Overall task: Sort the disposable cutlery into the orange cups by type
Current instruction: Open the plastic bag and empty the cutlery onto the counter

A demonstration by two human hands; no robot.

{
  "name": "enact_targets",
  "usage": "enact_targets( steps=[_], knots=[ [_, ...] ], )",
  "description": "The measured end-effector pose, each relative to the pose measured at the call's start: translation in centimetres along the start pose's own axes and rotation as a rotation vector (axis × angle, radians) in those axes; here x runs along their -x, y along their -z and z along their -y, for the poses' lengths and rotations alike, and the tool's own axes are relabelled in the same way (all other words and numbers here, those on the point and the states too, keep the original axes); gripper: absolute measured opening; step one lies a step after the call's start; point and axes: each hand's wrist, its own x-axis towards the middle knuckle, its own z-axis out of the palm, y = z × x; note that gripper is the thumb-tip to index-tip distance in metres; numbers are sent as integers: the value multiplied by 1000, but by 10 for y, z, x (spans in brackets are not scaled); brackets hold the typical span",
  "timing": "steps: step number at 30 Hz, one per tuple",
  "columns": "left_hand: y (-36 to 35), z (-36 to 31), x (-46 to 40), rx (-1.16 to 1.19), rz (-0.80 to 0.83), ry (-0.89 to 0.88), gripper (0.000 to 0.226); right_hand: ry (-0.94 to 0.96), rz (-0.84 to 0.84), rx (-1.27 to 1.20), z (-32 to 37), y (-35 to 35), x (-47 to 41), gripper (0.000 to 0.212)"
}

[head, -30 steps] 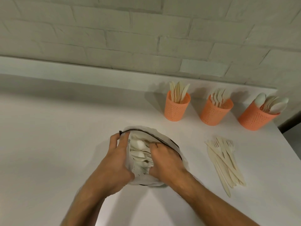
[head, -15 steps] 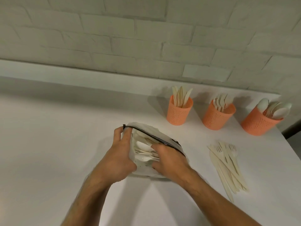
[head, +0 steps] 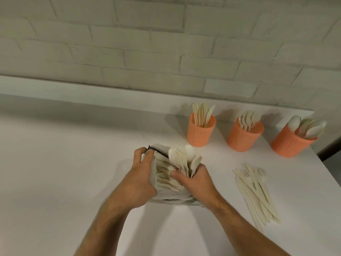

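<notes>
Item: white bag point(head: 156, 159) of disposable cutlery, mid-bench, well short of the back edge. Left hand point(head: 140, 182) pinched the bag's rim, holding it open; right hand point(head: 195, 182) closed around a bunch of spoons point(head: 181, 159), bowls raised clear of the opening. 3 orange cups point(head: 201, 133) stood along the back edge toward the right corner; loose forks and knives point(head: 256, 193) near the right edge. Advised: hold the bag steady, draw the spoons straight out
</notes>
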Motion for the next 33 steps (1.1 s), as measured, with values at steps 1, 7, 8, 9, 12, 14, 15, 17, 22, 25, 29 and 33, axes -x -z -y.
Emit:
enact_targets(
  steps=[1, 7, 8, 9, 12, 14, 15, 17, 22, 25, 29, 33],
  knots=[
    [-2, -1, -1, -13, -4, 0, 91, -7, 17, -3, -1, -2, 0, 25],
    [-1, -3, -5, -21, -20, -15, 99, 80, -150, -160, 31, -3, 1, 22],
    [-1, -5, -6, -19, -18, -14, 102, 90, -197, -231, 40, 2, 1, 26],
    [-1, -6, -6, -17, -16, -13, 104, 105, -242, -290, 48, 10, 1, 31],
    [-3, -10, -8, 7, -14, -39, 103, 98, -343, -258, 56, 53, 5, 26],
    [-5, -11, -10, 28, -8, -67, 102, 5, -413, -82, 42, 88, 11, 20],
    [-7, -12, -11, 45, 2, -76, 102, -66, -464, 29, 31, 106, 15, 19],
    [-12, -15, -14, 78, 25, -90, 102, -237, -561, 282, 8, 136, 27, 19],
    [-26, -24, -24, 78, 52, -111, 107, -494, -666, 621, -22, 178, 52, 41],
    [-30, -29, -26, 85, 71, -105, 108, -581, -602, 686, -26, 186, 58, 60],
    [-32, -31, -29, 91, 91, -94, 111, -671, -454, 698, -21, 191, 69, 76],
    [-28, -32, -25, 93, 107, -60, 112, -553, -506, 840, 11, 187, 76, 59]
  ],
)
